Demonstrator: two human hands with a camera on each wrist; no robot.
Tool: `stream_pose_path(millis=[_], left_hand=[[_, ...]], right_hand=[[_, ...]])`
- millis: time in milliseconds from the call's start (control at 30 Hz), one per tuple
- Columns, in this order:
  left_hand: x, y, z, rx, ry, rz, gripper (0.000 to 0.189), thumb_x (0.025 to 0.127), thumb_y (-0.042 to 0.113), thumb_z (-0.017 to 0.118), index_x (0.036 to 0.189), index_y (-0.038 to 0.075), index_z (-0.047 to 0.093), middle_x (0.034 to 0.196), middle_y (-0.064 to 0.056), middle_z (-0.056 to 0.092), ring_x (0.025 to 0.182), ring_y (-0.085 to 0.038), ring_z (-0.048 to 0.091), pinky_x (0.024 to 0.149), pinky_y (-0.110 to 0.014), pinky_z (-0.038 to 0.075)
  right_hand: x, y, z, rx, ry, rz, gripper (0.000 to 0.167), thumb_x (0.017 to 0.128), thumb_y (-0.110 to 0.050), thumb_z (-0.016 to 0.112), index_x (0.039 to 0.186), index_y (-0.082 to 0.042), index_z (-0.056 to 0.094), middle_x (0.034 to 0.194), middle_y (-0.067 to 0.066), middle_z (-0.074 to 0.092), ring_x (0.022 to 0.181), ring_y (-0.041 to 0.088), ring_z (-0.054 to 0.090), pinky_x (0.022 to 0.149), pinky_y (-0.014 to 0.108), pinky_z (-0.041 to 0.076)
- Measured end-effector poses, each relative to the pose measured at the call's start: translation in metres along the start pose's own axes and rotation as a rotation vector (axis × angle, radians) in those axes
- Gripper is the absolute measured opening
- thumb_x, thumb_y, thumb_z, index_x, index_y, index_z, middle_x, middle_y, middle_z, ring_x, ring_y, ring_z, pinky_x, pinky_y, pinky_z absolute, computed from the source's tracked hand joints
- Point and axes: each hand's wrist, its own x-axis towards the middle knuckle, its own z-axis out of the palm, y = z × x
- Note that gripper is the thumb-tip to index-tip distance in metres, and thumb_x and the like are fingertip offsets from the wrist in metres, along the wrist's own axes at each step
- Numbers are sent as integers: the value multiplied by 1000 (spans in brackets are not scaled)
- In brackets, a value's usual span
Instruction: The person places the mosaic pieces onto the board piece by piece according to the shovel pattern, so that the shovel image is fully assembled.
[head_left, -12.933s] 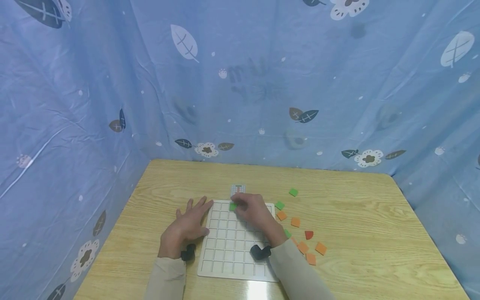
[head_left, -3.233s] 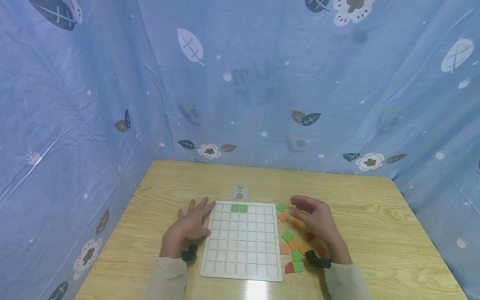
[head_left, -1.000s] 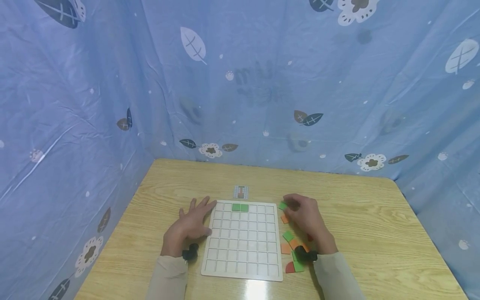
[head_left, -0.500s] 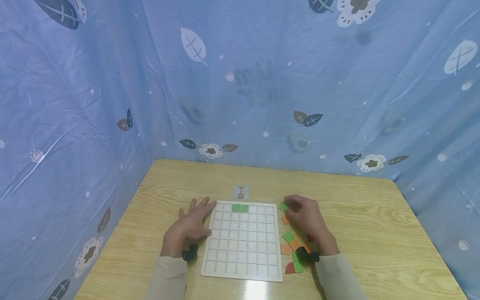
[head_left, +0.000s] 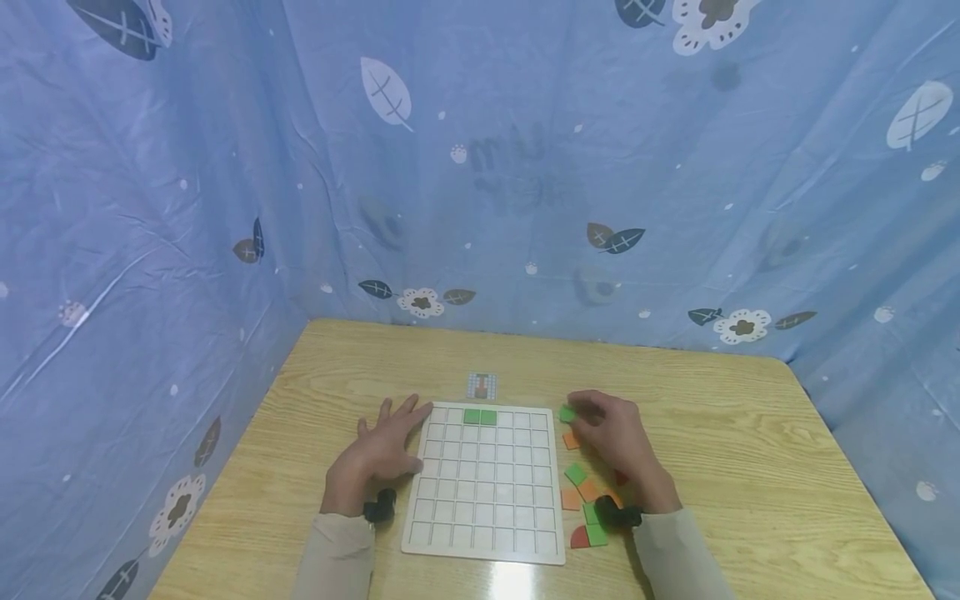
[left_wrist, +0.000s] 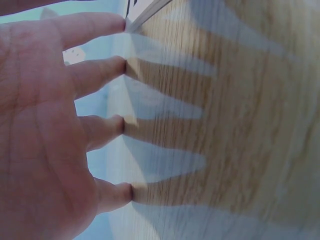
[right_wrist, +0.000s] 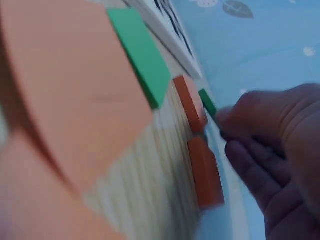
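A white gridded board (head_left: 485,500) lies on the table with two green square tiles (head_left: 480,417) side by side in its far row. My left hand (head_left: 382,446) rests at the board's left edge with fingers spread; in the left wrist view its fingertips (left_wrist: 120,125) meet the tabletop. Just right of the board's far right corner, my right hand (head_left: 611,425) pinches a green square tile (head_left: 567,414) between thumb and fingers. In the right wrist view that green tile (right_wrist: 209,104) is tilted at the fingertips, with orange tiles (right_wrist: 205,172) close by.
Several loose orange, green and red tiles lie right of the board, among them an orange square (head_left: 571,499) and a red quarter-round (head_left: 580,537); my right forearm covers some. A small pattern card (head_left: 482,386) lies beyond the board. A blue curtain (head_left: 487,167) borders the table.
Since the earliest frame, a second green tile sits on the board and the right hand has left it. Lately that hand moved left onto the green tile, which has turned slightly. The left hand stays put.
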Motion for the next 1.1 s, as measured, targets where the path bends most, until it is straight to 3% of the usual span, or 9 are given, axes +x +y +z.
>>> stream_pose_path(millis=[300, 833, 1100], left_hand=[[0, -2, 0, 0, -3, 5, 96, 82, 4, 84, 168, 15, 45, 182, -18, 25, 168, -56, 3, 122, -90, -2], [1, -2, 1, -3, -2, -2, 95, 82, 4, 83, 168, 15, 45, 182, -18, 25, 168, -56, 3, 122, -90, -2], [1, -2, 1, -10, -2, -1, 95, 82, 4, 83, 168, 15, 45, 182, -18, 25, 168, -55, 2, 123, -89, -3]], right_hand=[[-3, -7, -5, 56, 24, -32, 37, 96, -5, 79, 131, -13, 78, 125, 6, 82, 120, 33, 78, 101, 55, 64], [-3, -50, -1, 202, 70, -164, 37, 93, 0, 82, 127, -12, 80, 120, 6, 83, 114, 31, 80, 103, 54, 63], [3, -60, 12, 249, 36, -124, 35, 93, -4, 83, 127, -14, 80, 122, 3, 83, 117, 28, 79, 107, 54, 61]])
